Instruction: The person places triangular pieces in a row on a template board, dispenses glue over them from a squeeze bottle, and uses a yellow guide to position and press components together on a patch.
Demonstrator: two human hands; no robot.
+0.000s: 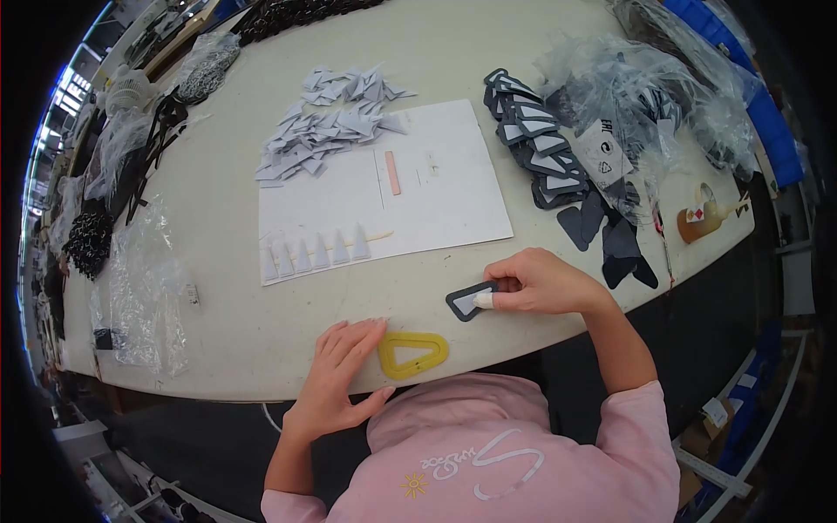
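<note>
My right hand point(540, 281) pinches one end of a dark grey patch point(463, 302) with a pale middle, at the table's near side. A white covering wraps the tip of one finger. To the left lies a yellow triangular frame template point(438, 349) with an opening in its middle. My left hand point(342, 357) rests beside this template, fingers stretched out and thumb apart, holding nothing. Beyond both hands is a white board point(453, 187) bearing a row of several pale triangular pieces point(317, 250) along its near left edge and a pinkish strip point(392, 173).
Many pale triangles point(336, 131) are heaped over the board's far left. Stacked dark patches point(540, 144), loose dark pieces point(620, 248), clear plastic bags point(628, 78) and an amber bottle point(697, 225) stand or lie right. Plastic wrap point(144, 296) and black cords point(87, 240) lie left.
</note>
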